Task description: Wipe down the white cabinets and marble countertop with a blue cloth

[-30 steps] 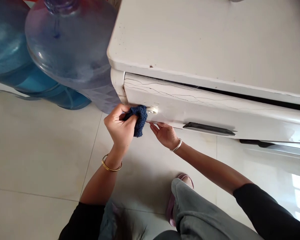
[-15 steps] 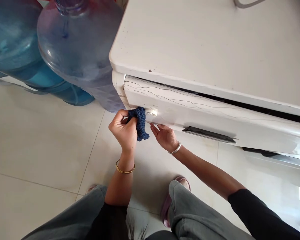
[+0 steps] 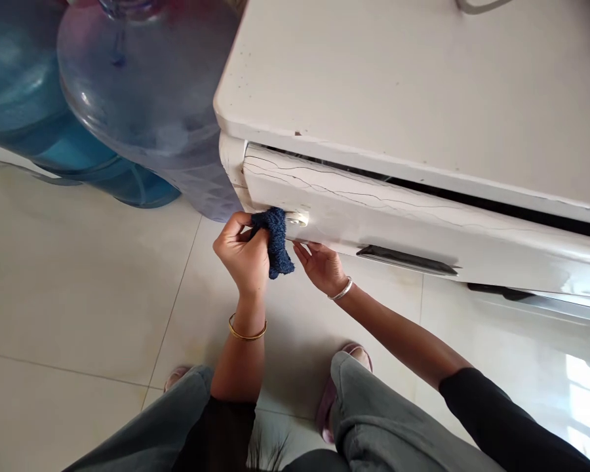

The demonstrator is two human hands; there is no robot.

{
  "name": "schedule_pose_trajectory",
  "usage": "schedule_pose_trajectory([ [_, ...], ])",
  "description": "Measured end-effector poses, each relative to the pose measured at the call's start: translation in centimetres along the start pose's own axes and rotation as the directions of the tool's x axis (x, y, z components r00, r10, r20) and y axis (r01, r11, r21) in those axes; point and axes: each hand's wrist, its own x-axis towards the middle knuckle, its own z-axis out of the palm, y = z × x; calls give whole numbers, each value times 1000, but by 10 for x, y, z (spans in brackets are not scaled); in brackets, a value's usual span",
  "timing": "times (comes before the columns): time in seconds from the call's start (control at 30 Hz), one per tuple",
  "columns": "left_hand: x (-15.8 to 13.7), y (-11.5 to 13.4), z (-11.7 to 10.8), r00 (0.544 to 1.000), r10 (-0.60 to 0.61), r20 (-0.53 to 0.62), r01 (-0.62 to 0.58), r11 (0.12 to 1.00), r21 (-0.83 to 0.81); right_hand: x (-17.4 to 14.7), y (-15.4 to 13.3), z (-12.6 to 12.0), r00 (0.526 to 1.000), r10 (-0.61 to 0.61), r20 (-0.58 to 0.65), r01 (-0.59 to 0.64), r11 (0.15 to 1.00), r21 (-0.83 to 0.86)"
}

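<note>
Bunched in my left hand [image 3: 246,254] is a dark blue fluffy cloth [image 3: 275,244]. The hand is at the left end of a white front panel [image 3: 334,196], where the cloth lies beside a pale round fitting [image 3: 297,218]. My right hand [image 3: 322,267] is just to the right, its fingers stretched toward the panel's lower edge. Those fingertips are partly hidden at the edge, and I cannot tell how firmly they touch it. A dark recessed handle [image 3: 407,260] sits on the panel farther right.
The white cabinet top [image 3: 398,85] overhangs the panel, with a dark gap beneath it. Large blue water bottles [image 3: 137,85] stand close on the left. Pale floor tiles [image 3: 88,282] lie below, and my slippered feet [image 3: 328,400] stand on them. A grey cable [image 3: 482,6] rests on top.
The view has shifted slightly. Both hands keep almost the same place at the panel, and the cloth stays in my left hand.
</note>
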Motion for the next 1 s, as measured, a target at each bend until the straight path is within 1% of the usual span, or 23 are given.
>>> schedule_pose_trajectory([
  [0.13,2,0,2,1000,21,13,-20,999,-33,0,2,1,1000,-18,-19,18,1000,-3],
  [0.27,3,4,4,998,51,28,-51,999,-11,2,2,0,999,-28,-17,28,999,-26],
  [0.43,5,3,1,999,35,13,-35,999,17,3,3,0,999,-26,-29,26,1000,-13],
  [0.6,5,5,4,996,87,21,-87,996,3,2,3,0,1000,-30,-7,29,999,-20],
  [0.73,3,8,6,999,33,-11,-33,999,8,3,3,0,999,-25,-30,24,1000,-9],
  [0.83,1,8,7,1000,7,-20,-8,1000,-12,3,3,0,999,-27,-21,27,1000,-8],
  [0.9,1,4,7,1000,-20,-11,20,999,-45,2,2,0,1000,-26,-17,26,1000,-8],
  [1.0,3,-4,5,995,-102,-7,100,988,-116,1,2,1,999,-22,-23,22,1000,-4],
])
